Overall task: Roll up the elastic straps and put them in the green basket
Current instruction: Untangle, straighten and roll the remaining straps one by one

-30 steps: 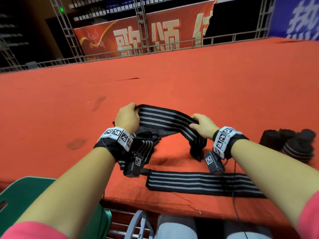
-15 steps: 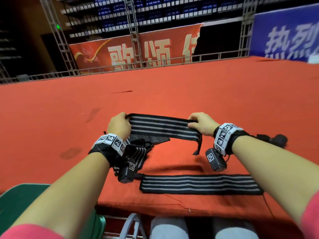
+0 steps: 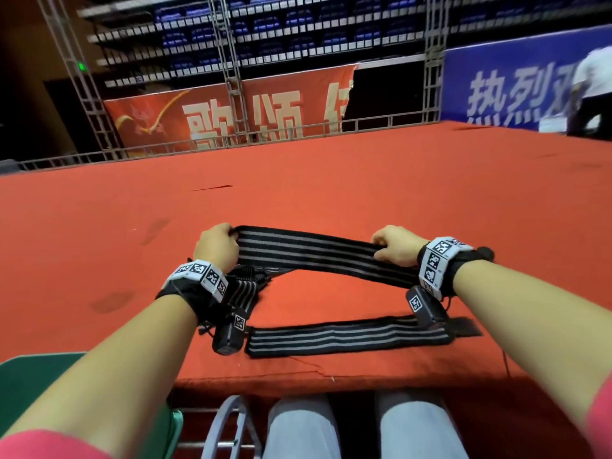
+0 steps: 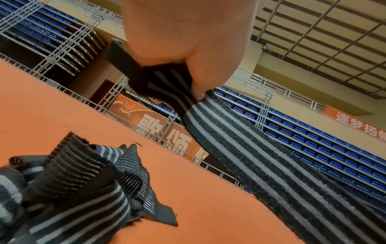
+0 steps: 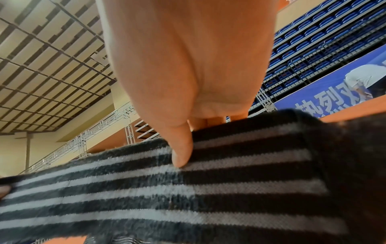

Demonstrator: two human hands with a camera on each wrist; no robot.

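Two hands hold one striped elastic strap (image 3: 318, 256) stretched above the red desk (image 3: 331, 180). At the far left, low beside the desk's near edge, a corner of the green basket (image 3: 29, 362) shows under the left forearm. The left hand (image 3: 217, 248) has its fingers curled round the strap's left end; the left wrist view shows the thumb (image 4: 208, 79) pinching the bunched cloth, with a plain black tab sticking out past the fist. Below that hand a crumpled heap of straps (image 4: 69, 189) lies on the desk, partly hidden by the wrist band and camera in the head view. Between the arms, close to the desk's near edge, a second strap (image 3: 347, 336) lies flat and unrolled, its right end running under the right wrist camera. The right hand (image 3: 395, 248) grips the stretched strap's right end, thumb (image 5: 181, 151) pressed on the stripes and fingers folded over the far edge. Behind the desk stand a red banner (image 3: 231, 117) and a blue banner (image 3: 510, 91).
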